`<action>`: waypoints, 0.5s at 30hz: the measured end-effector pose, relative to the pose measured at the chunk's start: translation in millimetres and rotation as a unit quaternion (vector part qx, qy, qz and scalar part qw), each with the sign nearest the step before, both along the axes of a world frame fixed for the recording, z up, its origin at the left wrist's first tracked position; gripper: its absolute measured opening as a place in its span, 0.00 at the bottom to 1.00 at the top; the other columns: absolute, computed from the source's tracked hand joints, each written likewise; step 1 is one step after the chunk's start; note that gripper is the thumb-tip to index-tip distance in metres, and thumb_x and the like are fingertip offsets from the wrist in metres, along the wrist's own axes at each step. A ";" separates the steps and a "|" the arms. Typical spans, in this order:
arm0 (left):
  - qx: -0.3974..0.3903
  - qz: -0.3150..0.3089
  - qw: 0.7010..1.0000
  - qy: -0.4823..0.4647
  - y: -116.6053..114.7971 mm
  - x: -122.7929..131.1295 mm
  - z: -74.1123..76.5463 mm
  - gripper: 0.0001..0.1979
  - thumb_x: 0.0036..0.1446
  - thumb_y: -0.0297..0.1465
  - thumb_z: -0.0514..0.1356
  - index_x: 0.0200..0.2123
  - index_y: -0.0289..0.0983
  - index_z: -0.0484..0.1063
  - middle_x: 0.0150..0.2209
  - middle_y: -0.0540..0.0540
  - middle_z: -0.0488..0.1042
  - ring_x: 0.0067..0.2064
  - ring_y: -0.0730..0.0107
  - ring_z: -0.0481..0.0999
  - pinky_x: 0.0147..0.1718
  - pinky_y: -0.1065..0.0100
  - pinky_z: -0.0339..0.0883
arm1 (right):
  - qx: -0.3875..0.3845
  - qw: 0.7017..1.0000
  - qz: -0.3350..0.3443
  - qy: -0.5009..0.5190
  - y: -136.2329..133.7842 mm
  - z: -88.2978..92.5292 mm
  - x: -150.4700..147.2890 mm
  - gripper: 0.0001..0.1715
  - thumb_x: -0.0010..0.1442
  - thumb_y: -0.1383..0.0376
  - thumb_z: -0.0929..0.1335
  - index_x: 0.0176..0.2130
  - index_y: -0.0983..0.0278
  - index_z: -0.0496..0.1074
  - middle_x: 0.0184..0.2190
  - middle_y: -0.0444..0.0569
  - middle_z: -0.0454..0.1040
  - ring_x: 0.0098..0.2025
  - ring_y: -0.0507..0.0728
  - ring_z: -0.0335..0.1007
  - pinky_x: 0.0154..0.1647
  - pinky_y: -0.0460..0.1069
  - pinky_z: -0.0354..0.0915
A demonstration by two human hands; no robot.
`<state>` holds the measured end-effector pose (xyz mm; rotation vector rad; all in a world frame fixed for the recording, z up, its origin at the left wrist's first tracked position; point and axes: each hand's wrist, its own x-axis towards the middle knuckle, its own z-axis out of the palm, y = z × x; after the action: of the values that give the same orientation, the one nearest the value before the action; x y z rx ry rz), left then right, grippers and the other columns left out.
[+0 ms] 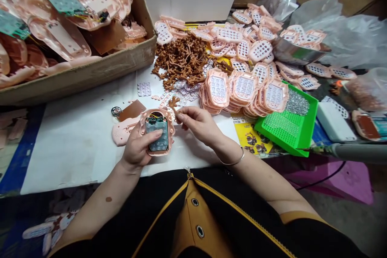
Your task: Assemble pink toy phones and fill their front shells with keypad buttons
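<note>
My left hand (137,145) holds a pink plastic shell (170,129) with its open side up, the thumb lying on the green circuit board (157,139) inside it. Between the thumb and fingers of my right hand (198,123) is a small brown antler-shaped piece (173,104), held at the shell's upper right edge. Just left of the shell, on the white table sheet (72,141), lie another pink shell part (119,132), a brown board (132,110) and a small round speaker (116,111).
A cardboard box (121,64) of shells stands at the upper left. Behind my hands lie a heap of brown pieces (181,58) and stacked pink keypad covers (216,88). A green tray (287,129) with screws and a screwdriver (356,151) are at right.
</note>
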<state>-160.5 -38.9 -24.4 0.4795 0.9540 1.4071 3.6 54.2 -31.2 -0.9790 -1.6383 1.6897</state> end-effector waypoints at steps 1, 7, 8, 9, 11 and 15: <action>0.005 -0.011 1.000 0.010 -0.5 1.3 1.4 0.22 0.44 0.27 0.72 0.45 0.37 0.74 0.32 0.44 0.80 0.34 0.59 0.82 0.31 0.64 0.78 | -0.006 1.000 0.003 0.000 -4.1 1.2 3.9 0.22 0.55 0.50 0.73 0.40 0.64 0.70 0.24 0.39 0.71 0.24 0.48 0.64 0.27 0.45 0.62; -0.036 -0.164 0.986 -0.014 -0.8 7.8 8.2 0.16 0.48 0.29 0.71 0.42 0.35 0.78 0.34 0.40 0.81 0.29 0.63 0.80 0.27 0.68 0.75 | -0.082 0.995 0.014 0.059 -16.5 9.3 24.3 0.20 0.55 0.54 0.74 0.39 0.61 0.66 0.19 0.34 0.67 0.19 0.47 0.60 0.21 0.43 0.59; -0.049 -0.176 0.983 -0.034 -1.2 7.8 8.8 0.16 0.47 0.30 0.72 0.41 0.35 0.79 0.33 0.39 0.81 0.29 0.63 0.80 0.27 0.67 0.76 | -0.085 0.993 0.024 0.077 -17.2 9.9 27.9 0.19 0.56 0.53 0.74 0.38 0.62 0.67 0.21 0.36 0.69 0.20 0.47 0.62 0.21 0.43 0.60; -0.059 -0.179 0.981 -0.051 -1.7 7.6 9.4 0.15 0.46 0.30 0.72 0.39 0.34 0.80 0.32 0.39 0.81 0.28 0.63 0.80 0.28 0.66 0.78 | -0.082 0.991 0.043 0.098 -17.6 10.0 31.6 0.20 0.55 0.53 0.75 0.38 0.62 0.69 0.24 0.39 0.72 0.23 0.47 0.65 0.24 0.43 0.64; -0.071 -0.181 0.978 -0.072 -2.9 6.9 10.4 0.15 0.44 0.32 0.73 0.36 0.33 0.81 0.31 0.39 0.81 0.27 0.62 0.80 0.27 0.64 0.79 | -0.057 0.982 0.108 0.144 -17.5 9.1 39.5 0.22 0.52 0.55 0.77 0.43 0.63 0.73 0.32 0.44 0.77 0.30 0.49 0.71 0.32 0.45 0.70; -0.052 -0.212 0.973 -0.076 -4.6 8.8 13.7 0.15 0.42 0.33 0.74 0.35 0.33 0.83 0.29 0.39 0.80 0.27 0.62 0.80 0.27 0.63 0.80 | 0.097 0.972 0.137 0.167 -12.9 7.2 55.3 0.21 0.54 0.64 0.77 0.48 0.62 0.77 0.37 0.46 0.77 0.39 0.49 0.73 0.44 0.46 0.70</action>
<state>-151.7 -43.6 -10.7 0.4585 0.7418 0.9868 58.8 41.3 -23.9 -0.3615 -1.7229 1.7158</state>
